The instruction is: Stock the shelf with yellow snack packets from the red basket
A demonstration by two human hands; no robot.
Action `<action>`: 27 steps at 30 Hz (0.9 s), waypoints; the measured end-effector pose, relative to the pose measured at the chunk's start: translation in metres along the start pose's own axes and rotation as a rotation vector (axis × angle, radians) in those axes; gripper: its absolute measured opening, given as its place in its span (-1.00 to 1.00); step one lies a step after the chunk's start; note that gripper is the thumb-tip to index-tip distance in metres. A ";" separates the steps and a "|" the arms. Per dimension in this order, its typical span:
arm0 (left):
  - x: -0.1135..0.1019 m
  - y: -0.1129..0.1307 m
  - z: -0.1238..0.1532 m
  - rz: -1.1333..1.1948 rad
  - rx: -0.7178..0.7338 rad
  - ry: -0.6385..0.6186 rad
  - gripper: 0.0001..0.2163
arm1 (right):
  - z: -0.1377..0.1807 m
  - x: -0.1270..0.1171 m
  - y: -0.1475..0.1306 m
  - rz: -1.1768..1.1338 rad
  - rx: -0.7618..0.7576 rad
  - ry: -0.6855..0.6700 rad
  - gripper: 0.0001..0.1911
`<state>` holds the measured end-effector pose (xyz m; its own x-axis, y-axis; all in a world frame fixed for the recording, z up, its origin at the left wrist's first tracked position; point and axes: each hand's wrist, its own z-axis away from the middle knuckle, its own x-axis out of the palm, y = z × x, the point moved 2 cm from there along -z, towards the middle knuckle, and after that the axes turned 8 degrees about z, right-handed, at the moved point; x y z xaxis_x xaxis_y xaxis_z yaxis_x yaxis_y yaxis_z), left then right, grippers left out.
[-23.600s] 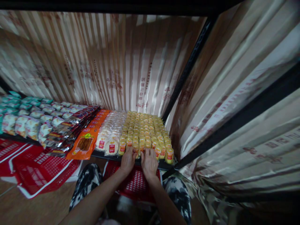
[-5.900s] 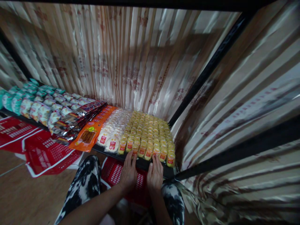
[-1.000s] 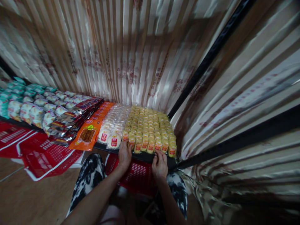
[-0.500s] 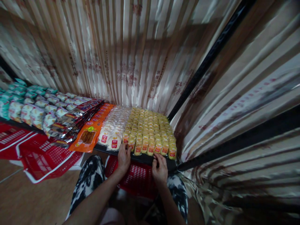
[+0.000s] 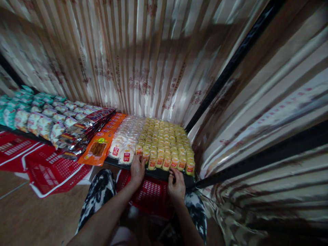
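Your left hand (image 5: pixel 137 169), its hold unclear, meets the left front of the yellow packets (image 5: pixel 166 145) on the black shelf (image 5: pixel 159 174), while your right hand (image 5: pixel 176 185) curls loosely, thumb apart, at their front, so an uneven push could topple rows.

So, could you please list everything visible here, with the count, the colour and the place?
Shelf: one, black, across the middle
Yellow packets: many, yellow, shelf's right end
Round packets: many, white, left of yellow
Orange pouch: at least one, orange, leftward
Shiny pouches: several, dark silver, left of orange
White packets: many, white, further left
Teal packets: many, teal, far left
Baskets: at least three, red, below the shelf
Sheets: uncounted, beige with reddish print, behind and right
Frame bars: several, black, left and right
Floor: one, brown, lower left
Trousers: one pair, black and white, bottom
Left hand: one, bare, at yellow packets' left front
Right hand: one, bare, further right
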<state>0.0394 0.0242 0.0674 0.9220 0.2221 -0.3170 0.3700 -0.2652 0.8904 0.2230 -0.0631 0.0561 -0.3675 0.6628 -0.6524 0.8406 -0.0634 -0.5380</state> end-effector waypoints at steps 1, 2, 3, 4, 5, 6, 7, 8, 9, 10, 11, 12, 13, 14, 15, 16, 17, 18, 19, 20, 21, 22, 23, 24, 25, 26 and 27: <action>0.000 0.000 0.000 0.003 0.001 0.002 -0.90 | 0.000 -0.001 -0.001 -0.005 -0.021 0.008 -0.67; 0.000 -0.001 0.000 0.004 0.000 0.003 -0.90 | 0.001 -0.002 -0.004 -0.013 -0.052 0.016 -0.67; 0.001 -0.001 0.000 0.005 -0.002 0.005 -0.90 | 0.001 -0.003 -0.008 -0.022 -0.092 0.017 -0.67; 0.001 -0.002 0.001 0.005 -0.005 0.008 -0.90 | 0.002 -0.003 -0.012 -0.033 -0.138 0.008 -0.67; 0.001 -0.002 0.001 0.006 -0.007 0.010 -0.90 | 0.003 -0.002 -0.018 -0.043 -0.185 -0.009 -0.66; 0.002 -0.002 0.001 0.007 -0.006 0.013 -0.89 | 0.004 0.000 -0.024 -0.053 -0.229 -0.040 -0.65; 0.002 -0.002 0.001 0.009 -0.007 0.015 -0.89 | 0.006 0.002 -0.031 -0.064 -0.267 -0.075 -0.62; 0.002 -0.002 0.000 0.013 -0.011 0.016 -0.89 | 0.007 0.006 -0.037 -0.074 -0.298 -0.107 -0.60; 0.001 -0.001 0.000 0.016 -0.017 0.016 -0.89 | 0.008 0.009 -0.043 -0.082 -0.323 -0.134 -0.59; 0.001 0.000 -0.001 0.020 -0.025 0.016 -0.90 | 0.010 0.013 -0.049 -0.082 -0.336 -0.149 -0.58; 0.000 0.001 -0.002 0.023 -0.031 0.014 -0.90 | 0.010 0.016 -0.054 -0.071 -0.336 -0.147 -0.59; 0.000 0.002 -0.003 0.026 -0.035 0.012 -0.90 | 0.011 0.019 -0.058 -0.044 -0.319 -0.131 -0.61; -0.001 0.003 -0.003 0.030 -0.036 0.009 -0.90 | 0.011 0.021 -0.062 -0.001 -0.286 -0.105 -0.63; -0.002 0.004 -0.004 0.035 -0.034 0.006 -0.90 | 0.010 0.023 -0.066 0.055 -0.243 -0.080 -0.63; -0.003 0.004 -0.004 0.044 -0.033 0.004 -0.90 | 0.009 0.025 -0.069 0.115 -0.197 -0.057 -0.61; -0.003 0.004 -0.004 0.053 -0.034 0.001 -0.90 | 0.007 0.026 -0.072 0.172 -0.157 -0.045 -0.55; -0.003 0.004 -0.003 0.063 -0.038 0.000 -0.90 | 0.006 0.028 -0.075 0.220 -0.130 -0.043 -0.49; -0.004 0.003 -0.003 0.071 -0.043 -0.001 -0.89 | 0.005 0.030 -0.078 0.255 -0.115 -0.048 -0.45; -0.004 0.002 -0.002 0.078 -0.048 -0.002 -0.89 | 0.004 0.031 -0.081 0.283 -0.107 -0.053 -0.43; -0.004 0.002 -0.002 0.083 -0.054 -0.004 -0.88 | 0.003 0.033 -0.084 0.307 -0.103 -0.057 -0.42; -0.004 0.001 -0.002 0.087 -0.061 -0.006 -0.88 | 0.002 0.035 -0.086 0.329 -0.098 -0.057 -0.42; -0.004 0.000 -0.002 0.091 -0.068 -0.010 -0.88 | 0.002 0.037 -0.088 0.349 -0.090 -0.055 -0.41; -0.005 -0.001 -0.002 0.098 -0.073 -0.018 -0.88 | 0.002 0.038 -0.090 0.367 -0.081 -0.053 -0.39; -0.005 -0.001 -0.002 0.106 -0.077 -0.030 -0.88 | 0.001 0.039 -0.091 0.381 -0.077 -0.053 -0.37; -0.006 -0.002 -0.003 0.114 -0.079 -0.041 -0.88 | 0.001 0.040 -0.093 0.388 -0.077 -0.053 -0.35; -0.007 -0.002 -0.003 0.123 -0.077 -0.053 -0.88 | 0.000 0.041 -0.094 0.390 -0.080 -0.052 -0.33; -0.008 -0.002 -0.003 0.131 -0.071 -0.064 -0.88 | -0.001 0.041 -0.095 0.390 -0.081 -0.051 -0.32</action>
<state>0.0312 0.0261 0.0693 0.9682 0.1286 -0.2146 0.2390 -0.2206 0.9456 0.1284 -0.0295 0.0812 -0.0324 0.5629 -0.8259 0.9488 -0.2424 -0.2024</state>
